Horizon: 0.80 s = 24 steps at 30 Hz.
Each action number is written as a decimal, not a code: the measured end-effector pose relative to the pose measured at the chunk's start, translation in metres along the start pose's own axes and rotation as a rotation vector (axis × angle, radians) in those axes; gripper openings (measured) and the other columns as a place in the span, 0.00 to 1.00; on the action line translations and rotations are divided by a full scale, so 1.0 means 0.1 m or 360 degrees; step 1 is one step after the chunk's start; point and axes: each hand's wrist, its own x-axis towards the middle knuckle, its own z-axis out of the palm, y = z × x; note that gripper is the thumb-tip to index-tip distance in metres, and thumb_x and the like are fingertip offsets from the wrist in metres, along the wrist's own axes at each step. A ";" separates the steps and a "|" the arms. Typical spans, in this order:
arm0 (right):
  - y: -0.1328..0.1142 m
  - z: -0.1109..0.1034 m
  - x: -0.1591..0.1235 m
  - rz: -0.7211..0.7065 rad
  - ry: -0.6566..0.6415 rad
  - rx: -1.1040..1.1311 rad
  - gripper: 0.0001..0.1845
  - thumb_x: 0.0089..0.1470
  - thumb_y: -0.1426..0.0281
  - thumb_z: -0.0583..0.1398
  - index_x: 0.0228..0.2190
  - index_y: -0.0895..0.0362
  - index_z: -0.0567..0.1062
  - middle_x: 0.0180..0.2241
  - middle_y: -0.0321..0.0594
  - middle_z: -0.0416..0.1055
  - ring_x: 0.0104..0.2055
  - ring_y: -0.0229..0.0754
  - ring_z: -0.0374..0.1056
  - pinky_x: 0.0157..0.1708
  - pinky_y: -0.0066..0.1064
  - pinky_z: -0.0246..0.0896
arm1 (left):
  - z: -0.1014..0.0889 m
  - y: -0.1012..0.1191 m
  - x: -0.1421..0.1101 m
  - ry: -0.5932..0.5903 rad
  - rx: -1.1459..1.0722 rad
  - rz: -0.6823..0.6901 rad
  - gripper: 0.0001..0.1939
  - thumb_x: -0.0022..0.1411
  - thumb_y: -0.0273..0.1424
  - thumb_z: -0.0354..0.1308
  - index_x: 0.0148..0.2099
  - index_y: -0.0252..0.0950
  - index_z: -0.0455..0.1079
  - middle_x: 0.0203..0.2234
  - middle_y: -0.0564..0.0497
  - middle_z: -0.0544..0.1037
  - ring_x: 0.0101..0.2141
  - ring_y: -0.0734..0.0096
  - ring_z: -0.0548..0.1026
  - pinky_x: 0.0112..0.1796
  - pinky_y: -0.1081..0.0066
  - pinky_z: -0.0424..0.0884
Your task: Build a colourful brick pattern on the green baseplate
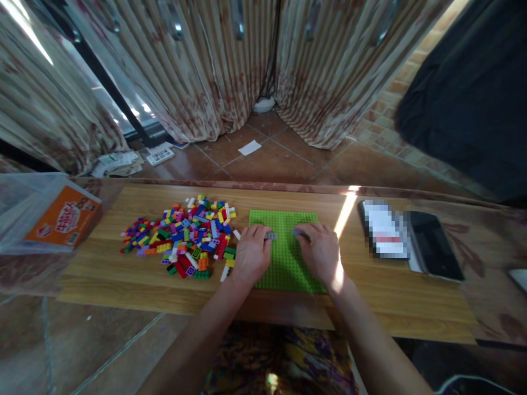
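Over the left part of a green studded baseplate [284,269], my left hand [252,253] pinches a small grey toy brick [270,236] between thumb and fingers. Another grey brick [296,232] is gripped in my right hand [320,251], above the plate's right part. The two bricks are apart, with bare green studs between them. Whether either brick touches the plate I cannot tell. A loose pile of many-coloured toy bricks [193,233] lies on the wooden board to the left of my left hand.
The wooden board [362,296] carries everything here. A phone [436,244] and a blurred-out flat item [385,230] lie at the right. At the far left is a clear plastic bag with an orange label [63,218]. Curtains [230,71] hang beyond the tiled floor.
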 end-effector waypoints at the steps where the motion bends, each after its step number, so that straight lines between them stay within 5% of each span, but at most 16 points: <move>1: 0.08 -0.02 -0.01 0.0025 0.0051 0.0016 0.09 0.56 0.71 0.57 0.35 0.54 0.79 0.36 0.42 0.76 0.40 0.48 0.66 0.43 0.40 0.58 | 0.00 0.01 0.01 -0.0011 0.0004 0.0005 0.09 0.61 0.24 0.54 0.44 0.35 0.68 0.40 0.46 0.75 0.43 0.59 0.70 0.47 0.59 0.68; 7: 0.30 -0.10 -0.05 0.0035 0.0240 0.0115 0.10 0.55 0.70 0.58 0.35 0.56 0.79 0.35 0.43 0.76 0.37 0.47 0.68 0.42 0.41 0.62 | 0.02 0.04 0.02 -0.0017 -0.0033 0.0073 0.09 0.61 0.23 0.53 0.44 0.36 0.69 0.40 0.48 0.75 0.43 0.60 0.70 0.46 0.60 0.68; 17: -0.16 0.06 0.09 -0.0298 -0.0052 0.0452 0.08 0.57 0.73 0.59 0.36 0.53 0.79 0.37 0.41 0.76 0.42 0.46 0.67 0.44 0.39 0.63 | -0.14 0.18 -0.44 -0.0113 -0.0275 0.0222 0.09 0.64 0.22 0.51 0.43 0.36 0.69 0.40 0.48 0.75 0.42 0.64 0.70 0.44 0.63 0.69; 24: -0.17 0.12 0.11 -0.0322 -0.0070 0.0430 0.09 0.57 0.74 0.59 0.36 0.53 0.79 0.37 0.40 0.76 0.41 0.46 0.66 0.45 0.39 0.62 | -0.23 0.24 -0.75 -0.0228 -0.0298 0.0336 0.10 0.62 0.21 0.53 0.43 0.36 0.70 0.38 0.48 0.75 0.41 0.65 0.70 0.43 0.63 0.71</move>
